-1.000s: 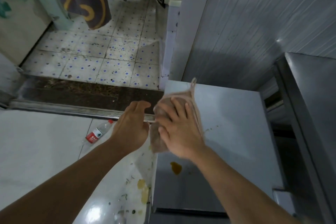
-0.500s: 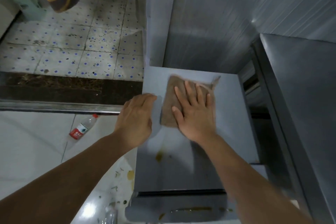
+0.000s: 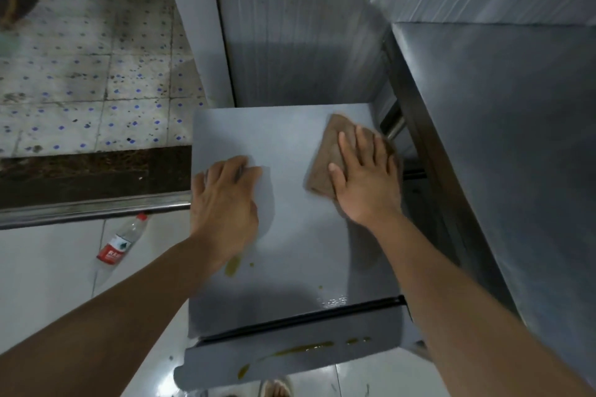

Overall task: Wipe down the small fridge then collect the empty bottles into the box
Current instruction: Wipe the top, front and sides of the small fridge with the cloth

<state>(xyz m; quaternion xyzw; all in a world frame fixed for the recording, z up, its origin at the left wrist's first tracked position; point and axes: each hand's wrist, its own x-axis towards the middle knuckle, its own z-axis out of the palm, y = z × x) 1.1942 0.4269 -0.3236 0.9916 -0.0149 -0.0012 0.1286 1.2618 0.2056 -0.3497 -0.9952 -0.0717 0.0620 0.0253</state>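
Note:
I look down on the grey top of the small fridge (image 3: 290,138). My right hand (image 3: 364,183) lies flat with spread fingers on a brown cloth (image 3: 325,154), pressing it onto the fridge top near its right rear corner. My left hand (image 3: 222,200) rests palm-down on the left edge of the fridge top and holds nothing. Yellow-brown stains (image 3: 233,266) mark the top by my left wrist, and a longer smear (image 3: 300,350) runs along the door's front edge. An empty clear bottle with a red label (image 3: 121,240) lies on the white floor left of the fridge.
A tall steel cabinet (image 3: 516,154) stands close on the right. Grey panelled wall (image 3: 306,25) rises behind the fridge. A metal threshold rail (image 3: 90,208) and a dark strip separate the white floor from dirty blue-dotted tiles (image 3: 96,90). No box is in view.
My right hand has slid the cloth from the left edge across the fridge top to its right rear side. My left hand has settled onto the left edge.

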